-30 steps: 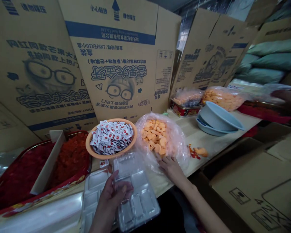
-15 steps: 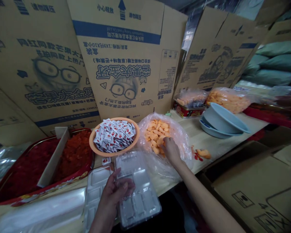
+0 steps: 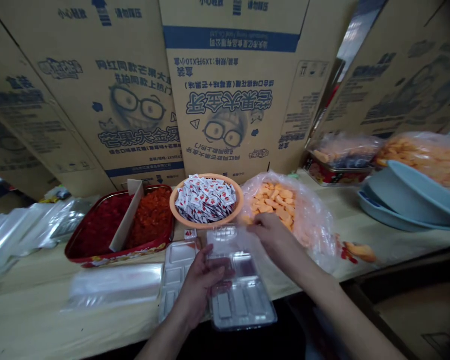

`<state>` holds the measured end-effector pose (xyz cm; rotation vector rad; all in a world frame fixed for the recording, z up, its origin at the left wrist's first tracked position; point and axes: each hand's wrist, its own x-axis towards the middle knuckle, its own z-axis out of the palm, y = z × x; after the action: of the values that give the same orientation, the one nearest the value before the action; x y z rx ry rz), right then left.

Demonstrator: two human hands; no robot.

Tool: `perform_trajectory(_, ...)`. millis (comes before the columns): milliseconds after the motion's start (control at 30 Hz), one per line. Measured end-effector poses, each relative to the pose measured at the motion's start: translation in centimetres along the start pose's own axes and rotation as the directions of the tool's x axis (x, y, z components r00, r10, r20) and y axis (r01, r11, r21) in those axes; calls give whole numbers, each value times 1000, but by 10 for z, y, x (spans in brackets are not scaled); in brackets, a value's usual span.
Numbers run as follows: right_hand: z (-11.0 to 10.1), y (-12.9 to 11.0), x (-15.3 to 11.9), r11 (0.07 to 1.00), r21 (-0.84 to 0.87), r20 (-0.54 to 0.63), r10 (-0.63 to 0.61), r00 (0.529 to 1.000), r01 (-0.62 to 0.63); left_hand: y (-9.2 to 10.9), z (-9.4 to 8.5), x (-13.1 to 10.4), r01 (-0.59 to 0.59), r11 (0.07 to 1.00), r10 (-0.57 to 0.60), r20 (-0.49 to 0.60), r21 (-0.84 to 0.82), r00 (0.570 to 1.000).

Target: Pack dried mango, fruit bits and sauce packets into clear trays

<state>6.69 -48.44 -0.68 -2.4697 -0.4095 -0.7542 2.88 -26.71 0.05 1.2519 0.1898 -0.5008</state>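
Brown cardboard cartons [image 3: 225, 125], printed in blue and grey, stand upright along the far side of a pale counter [image 3: 30, 320]. On the left sits a red tin [image 3: 131, 257], split by a pale divider [image 3: 127, 220], with dark red contents on one side and orange-red on the other. To its right is an orange bowl [image 3: 206, 226] of small sachets [image 3: 206, 197]; one loose sachet [image 3: 190, 234] lies on the near side. Next comes an open clear bag [image 3: 317, 237] of orange pieces [image 3: 273, 200], with two blue basins [image 3: 420, 192] farther right.

Left hand [image 3: 206, 275]: grasping a clear tray [image 3: 243, 300] by its left side, thumb on top, at the near edge of the counter. A second tray [image 3: 174, 277] lies just left of it. Right hand [image 3: 275, 242]: fingers pinched at the tray's far end, beside the bag, apparently on an orange piece [image 3: 247, 219]; motion blur obscures the contact.

Judged step: transfer of a piece from bag to tray. Placement would call for a steady left hold, alignment over a compartment and a loosened right pinch. No orange piece is evident inside the tray's compartments.
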Motion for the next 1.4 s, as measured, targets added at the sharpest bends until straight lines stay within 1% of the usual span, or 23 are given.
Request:
perform_trajectory(133, 28, -49, 9, 970, -64, 134, -225, 965, 235, 0, 2, 0, -5, 1000, 5, -9, -15, 1000)
perform_trajectory(233, 45, -66, 8, 951, -121, 178, -262, 949, 285, 0, 4, -1, -24, 999, 25, 5, -46, 1000)
perform_trajectory(333, 40, -74, 7, 949, 45, 224, -314, 922, 312, 1, 3, -2, -28, 997, 29, 12, -75, 1000)
perform_trajectory(400, 30, -69, 8, 928, 192, 200, -357, 913, 321, 1, 1, -2, -14, 996, 15, 9, -91, 1000)
perform_trajectory(467, 23, -47, 12, 949, 239, 103, -237, 966, 207, 2, -2, -2, 2, 994, 1, 25, -107, 1000)
perform_trajectory(500, 21, -30, 14, 972, 217, 65, -104, 992, 87, 2, -3, -3, 9, 994, -6, 35, -112, 999)
perform_trajectory(533, 22, -10, 15, 981, 158, 16, 110, 994, -111, 2, -5, -3, 16, 993, -12, 43, -115, 999)
perform_trajectory(567, 25, 12, 16, 945, 33, 52, 324, 945, -326, 3, -7, -4, 17, 993, -12, 48, -118, 999)
perform_trajectory(600, 30, 34, 16, 860, -117, 105, 507, 855, -496, 3, -9, -5, 15, 992, -9, 51, -125, 999)
perform_trajectory(633, 36, 56, 16, 815, -168, 123, 575, 809, -554, 3, -10, -6, 13, 991, -5, 55, -133, 998)
perform_trajectory(700, 49, 90, 13, 777, -199, 191, 628, 754, -597, 2, -13, -8, 8, 988, 2, 64, -155, 998)
perform_trajectory(767, 61, 110, 10, 765, -195, 247, 644, 724, -614, 2, -15, -10, 4, 985, 10, 78, -173, 997)
perform_trajectory(833, 65, 115, 8, 761, -178, 264, 648, 714, -624, 3, -18, -12, -4, 982, 20, 82, -188, 996)
perform_trajectory(900, 60, 108, 8, 758, -152, 236, 651, 721, -634, 5, -21, -14, -16, 980, 32, 77, -196, 997)
perform_trajectory(933, 54, 99, 9, 769, -102, 194, 637, 746, -630, 6, -23, -15, -19, 980, 34, 75, -198, 997)
perform_trajectory(1000, 37, 74, 13, 843, 85, 77, 526, 847, -531, 9, -29, -16, -24, 980, 40, 74, -200, 996)
perform_trajectory(1067, 21, 39, 18, 926, 307, -33, 242, 970, -221, 12, -34, -18, -35, 979, 50, 71, -199, 996)
perform_trajectory(1100, 14, 21, 20, 928, 370, -39, 66, 997, -47, 14, -37, -20, -45, 980, 59, 69, -194, 996)
perform_trajectory(1133, 10, 3, 23, 908, 402, -11, -119, 993, 113, 16, -39, -21, -57, 980, 71, 68, -189, 995)
perform_trajectory(1167, 9, -14, 26, 879, 414, -6, -255, 967, 235, 18, -42, -23, -69, 981, 83, 70, -182, 994)
perform_trajectory(1233, 12, -38, 31, 824, 427, 14, -419, 908, 374, 20, -47, -28, -92, 982, 106, 76, -168, 992)
perform_trajectory(1300, 21, -51, 36, 796, 441, 33, -477, 878, 415, 22, -52, -32, -111, 981, 125, 81, -161, 989)
perform_trajectory(1400, 34, -59, 42, 765, 484, 37, -503, 864, 425, 23, -62, -38, -118, 979, 132, 80, -164, 988)
